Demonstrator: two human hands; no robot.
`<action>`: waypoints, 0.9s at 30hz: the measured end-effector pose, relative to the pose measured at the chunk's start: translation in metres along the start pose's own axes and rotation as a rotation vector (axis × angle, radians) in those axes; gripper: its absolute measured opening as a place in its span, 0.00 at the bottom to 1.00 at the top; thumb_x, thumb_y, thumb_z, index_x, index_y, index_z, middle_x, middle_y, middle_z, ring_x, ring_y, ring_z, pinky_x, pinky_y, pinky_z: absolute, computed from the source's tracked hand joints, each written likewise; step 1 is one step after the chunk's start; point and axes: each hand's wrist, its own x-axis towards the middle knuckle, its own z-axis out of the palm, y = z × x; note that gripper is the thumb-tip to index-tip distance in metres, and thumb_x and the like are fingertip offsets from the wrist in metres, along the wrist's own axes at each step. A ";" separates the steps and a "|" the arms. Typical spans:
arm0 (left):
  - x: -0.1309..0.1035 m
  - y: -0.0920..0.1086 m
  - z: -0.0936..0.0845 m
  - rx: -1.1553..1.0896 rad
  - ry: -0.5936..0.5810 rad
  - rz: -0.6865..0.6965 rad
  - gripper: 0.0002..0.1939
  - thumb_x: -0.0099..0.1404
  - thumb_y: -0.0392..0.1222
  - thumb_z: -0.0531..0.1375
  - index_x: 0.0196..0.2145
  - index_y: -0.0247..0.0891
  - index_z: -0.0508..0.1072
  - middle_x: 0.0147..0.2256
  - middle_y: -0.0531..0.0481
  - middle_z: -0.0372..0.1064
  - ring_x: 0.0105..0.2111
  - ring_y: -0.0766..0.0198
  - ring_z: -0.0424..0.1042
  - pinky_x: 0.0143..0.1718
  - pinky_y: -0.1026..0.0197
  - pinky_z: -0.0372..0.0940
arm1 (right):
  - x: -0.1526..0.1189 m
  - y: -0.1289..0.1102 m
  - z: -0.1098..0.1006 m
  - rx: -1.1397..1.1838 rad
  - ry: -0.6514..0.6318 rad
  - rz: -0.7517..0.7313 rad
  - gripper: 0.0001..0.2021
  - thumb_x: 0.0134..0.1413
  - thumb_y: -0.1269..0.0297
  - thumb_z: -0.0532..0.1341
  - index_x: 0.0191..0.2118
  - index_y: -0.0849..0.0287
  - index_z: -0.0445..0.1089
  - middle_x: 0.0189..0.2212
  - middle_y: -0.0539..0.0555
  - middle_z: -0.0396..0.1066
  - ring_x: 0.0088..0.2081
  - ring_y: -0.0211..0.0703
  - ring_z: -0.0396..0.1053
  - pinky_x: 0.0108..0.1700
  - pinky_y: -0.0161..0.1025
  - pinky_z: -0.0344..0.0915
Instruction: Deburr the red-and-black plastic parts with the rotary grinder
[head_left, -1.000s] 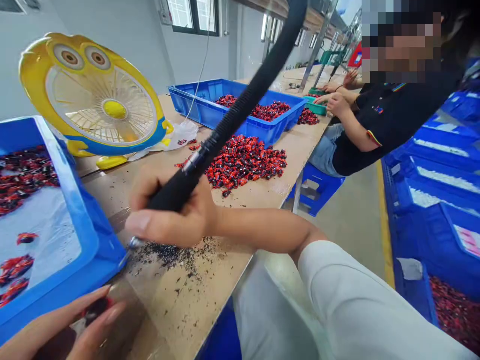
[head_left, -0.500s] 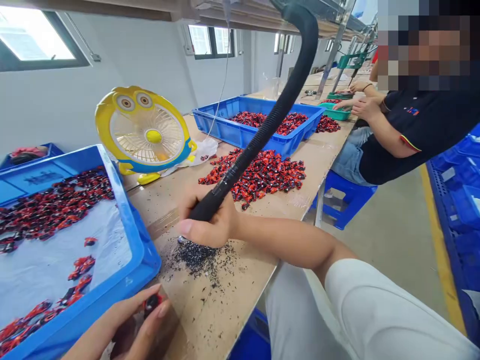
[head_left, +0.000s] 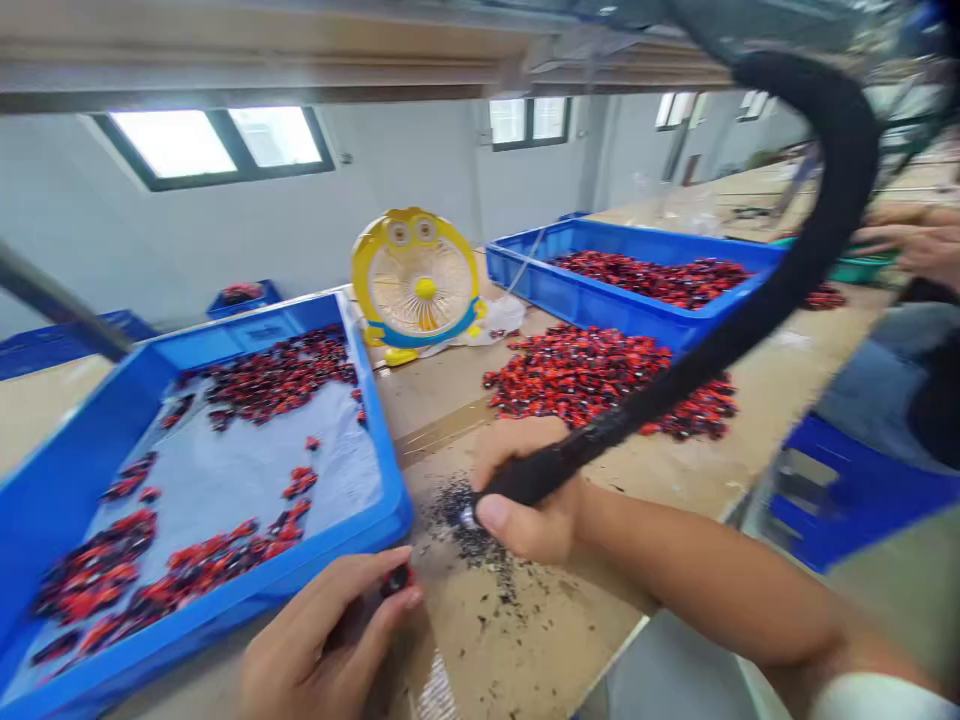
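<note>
My right hand (head_left: 529, 490) is wrapped round the lower end of a black flexible-shaft hand tool (head_left: 660, 400), whose thick bent hose comes down from overhead. A small bright metal tip (head_left: 469, 517) shows under my thumb, over a heap of black shavings (head_left: 480, 550) on the table. At the lower middle, my left hand (head_left: 337, 630) pinches a small red-and-black part (head_left: 395, 579) between thumb and fingers. The part is apart from the tool's tip, and my fingers partly hide it. Beside my left hand lies the near wall of a blue tray (head_left: 225, 615) lined with white sheet.
Red-and-black parts (head_left: 281, 375) lie scattered in the blue tray. A loose pile of parts (head_left: 600, 375) sits ahead, before another blue bin (head_left: 517, 270) of them. A yellow fan (head_left: 424, 288) stands between. At right is a co-worker's hand (head_left: 930, 245) near a green tray (head_left: 859, 268).
The view has swung left, so the fan, tray and both hands appear further right. Both hands keep their grips on the part and the tool.
</note>
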 end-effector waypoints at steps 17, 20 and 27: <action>0.014 0.023 -0.002 -0.187 0.010 0.105 0.14 0.78 0.49 0.65 0.42 0.36 0.83 0.30 0.52 0.85 0.29 0.73 0.84 0.37 0.79 0.76 | -0.012 -0.041 0.003 -0.203 -0.177 0.185 0.07 0.66 0.59 0.66 0.43 0.54 0.70 0.25 0.48 0.73 0.27 0.39 0.75 0.28 0.37 0.73; 0.011 0.021 -0.002 -0.223 -0.019 0.100 0.13 0.78 0.48 0.66 0.43 0.34 0.83 0.31 0.52 0.85 0.31 0.73 0.84 0.40 0.79 0.76 | -0.016 -0.040 0.003 -0.201 -0.223 0.192 0.07 0.66 0.59 0.66 0.44 0.55 0.71 0.28 0.49 0.76 0.30 0.38 0.78 0.32 0.36 0.76; 0.010 0.018 0.000 -0.255 -0.028 0.076 0.11 0.79 0.44 0.66 0.44 0.33 0.84 0.32 0.50 0.85 0.33 0.73 0.84 0.43 0.79 0.75 | -0.018 -0.043 0.001 -0.218 -0.216 0.245 0.07 0.68 0.58 0.65 0.45 0.54 0.70 0.27 0.50 0.75 0.30 0.43 0.77 0.32 0.42 0.77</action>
